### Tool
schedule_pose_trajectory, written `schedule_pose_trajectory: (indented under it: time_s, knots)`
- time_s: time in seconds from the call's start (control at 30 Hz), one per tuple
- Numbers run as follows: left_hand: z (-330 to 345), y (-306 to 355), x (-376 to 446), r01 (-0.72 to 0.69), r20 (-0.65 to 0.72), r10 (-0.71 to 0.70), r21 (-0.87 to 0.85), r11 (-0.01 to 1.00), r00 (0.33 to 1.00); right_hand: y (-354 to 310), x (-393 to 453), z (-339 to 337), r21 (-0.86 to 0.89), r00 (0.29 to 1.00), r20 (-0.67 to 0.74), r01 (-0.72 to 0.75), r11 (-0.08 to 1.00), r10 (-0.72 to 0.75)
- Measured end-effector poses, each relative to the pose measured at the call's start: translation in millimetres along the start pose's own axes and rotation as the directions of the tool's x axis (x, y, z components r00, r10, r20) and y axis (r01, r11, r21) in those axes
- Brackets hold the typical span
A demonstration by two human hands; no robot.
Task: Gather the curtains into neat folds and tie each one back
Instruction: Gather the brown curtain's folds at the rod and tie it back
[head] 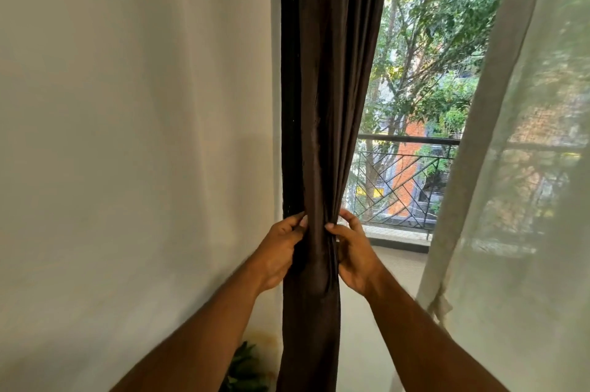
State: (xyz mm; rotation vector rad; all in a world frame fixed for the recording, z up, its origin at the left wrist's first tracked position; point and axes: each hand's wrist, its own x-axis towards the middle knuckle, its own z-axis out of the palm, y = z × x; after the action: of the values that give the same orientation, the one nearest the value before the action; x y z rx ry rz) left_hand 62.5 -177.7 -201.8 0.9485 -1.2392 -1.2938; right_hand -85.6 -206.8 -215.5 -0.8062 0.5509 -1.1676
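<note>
A dark brown curtain (pixel 322 88) hangs in the middle of the head view, bunched into a narrow column of vertical folds beside the wall. My left hand (pixel 281 251) grips its left edge at waist height. My right hand (pixel 354 254) grips its right edge at the same height, thumb pressed onto the cloth. The two hands squeeze the folds together between them. A sheer white curtain (pixel 517 200) hangs at the right, with a knot or tie (pixel 442 303) low on its inner edge. No tie-back for the brown curtain shows.
A plain white wall (pixel 134 136) fills the left. Between the curtains is a glass door or window with a balcony railing (pixel 405 187) and trees outside. A green leafy plant (pixel 245 369) sits low by the wall, next to the brown curtain's foot.
</note>
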Motion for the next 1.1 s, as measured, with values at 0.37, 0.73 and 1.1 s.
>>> schedule_pose_trajectory:
  time_s: [0.37,0.73,1.1]
  knots:
    - [-9,-8,-11,-0.097,-0.026,0.126,0.487,0.868,0.992,-12,17,-21,-0.606,0.984,0.139,-0.002,0.795,0.108]
    - [-21,-60,-21,-0.019,-0.116,0.076,0.428,0.904,0.990,19,6,-27,-0.483,0.976,0.158,0.210,0.850,-0.151]
    - [-20,-54,-24,0.139,-0.523,0.359,0.692,0.708,0.773,28,0,-31,-0.411,0.984,0.063,0.178,0.894,-0.167]
